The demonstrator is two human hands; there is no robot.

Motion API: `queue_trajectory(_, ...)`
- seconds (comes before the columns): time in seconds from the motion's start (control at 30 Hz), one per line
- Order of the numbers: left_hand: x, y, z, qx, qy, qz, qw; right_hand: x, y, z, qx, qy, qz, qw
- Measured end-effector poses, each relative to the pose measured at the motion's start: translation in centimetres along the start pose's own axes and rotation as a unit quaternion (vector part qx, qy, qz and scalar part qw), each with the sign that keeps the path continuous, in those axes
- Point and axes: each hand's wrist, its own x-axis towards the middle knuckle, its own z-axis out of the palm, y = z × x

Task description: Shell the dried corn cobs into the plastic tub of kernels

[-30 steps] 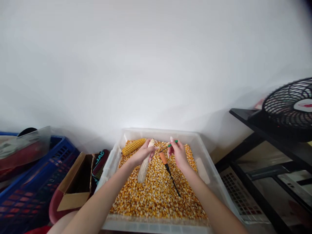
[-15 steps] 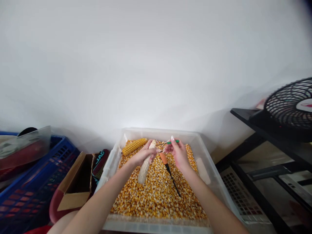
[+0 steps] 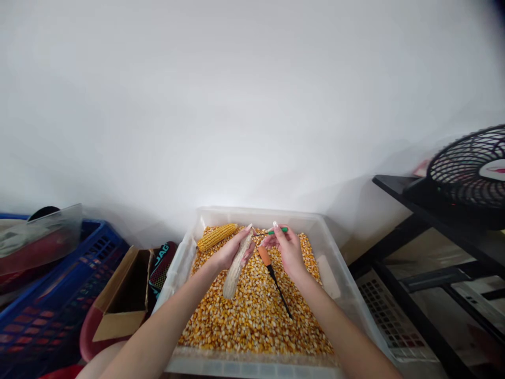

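The left hand [image 3: 231, 251] grips a stripped cob [image 3: 233, 271], the right hand [image 3: 288, 250] pinches a green-handled pick [image 3: 272, 231], loose kernels [image 3: 252, 316] fill the tub [image 3: 185, 252], and one full ear [image 3: 216, 236] remains

Bag [image 3: 163, 266] beside the cardboard box [image 3: 122, 295]: pale letters, partly hidden, possibly "JAG"; not sure.
Fan [image 3: 469, 171] hub: red mark, too small to read.
Elsewhere: no legible text.

Head-height view, forward and down
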Motion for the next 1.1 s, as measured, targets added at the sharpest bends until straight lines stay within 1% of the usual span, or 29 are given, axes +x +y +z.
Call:
queue_trajectory(0.13, -0.2, 0.1, 0.3, 0.050, 0.016, 0.019, 0.998, 0.0, 0.2, 0.0, 0.005, 0.000, 0.006, 1.000)
queue_trajectory(0.2, -0.4, 0.1, 0.4, 0.096, 0.027, 0.037, 0.994, 0.0, 0.2, 0.0, 0.007, 0.000, 0.011, 1.000)
queue_trajectory(0.37, -0.9, 0.0, 0.5, 0.231, 0.045, 0.078, 0.969, 0.2, 0.2, -0.4, 0.010, -0.014, 0.021, 1.000)
queue_trajectory(0.43, -0.9, -0.1, 0.5, 0.261, 0.058, 0.073, 0.961, 0.3, 0.3, -0.6, 0.002, -0.021, 0.022, 1.000)
queue_trajectory(0.57, -1.0, -0.2, 0.7, 0.296, 0.088, 0.037, 0.950, 0.2, 0.8, -0.8, -0.023, -0.038, 0.028, 0.999)
queue_trajectory(0.7, -1.1, -0.1, 1.0, 0.316, 0.067, 0.032, 0.946, -0.3, 1.3, -0.4, -0.053, -0.096, 0.055, 0.992)
queue_trajectory(0.73, -1.0, 0.0, 1.0, 0.317, 0.067, 0.031, 0.946, -0.4, 1.3, -0.4, -0.058, -0.102, 0.059, 0.991)
queue_trajectory(0.8, -1.0, 0.2, 0.9, 0.313, 0.074, 0.031, 0.946, -0.4, 1.2, -0.3, -0.057, -0.087, 0.053, 0.993)
queue_trajectory(0.93, -0.7, 0.3, 0.4, 0.298, 0.080, 0.046, 0.950, -0.1, 0.7, -0.5, -0.048, -0.033, 0.034, 0.998)
queue_trajectory(1.0, -0.4, 0.1, 0.1, 0.275, 0.088, 0.057, 0.956, 0.0, 0.6, -0.5, -0.046, -0.027, 0.039, 0.998)
queue_trajectory(1.1, -0.1, -0.5, -0.2, 0.229, 0.095, 0.066, 0.967, -0.2, 0.8, -0.3, -0.042, -0.046, 0.054, 0.997)
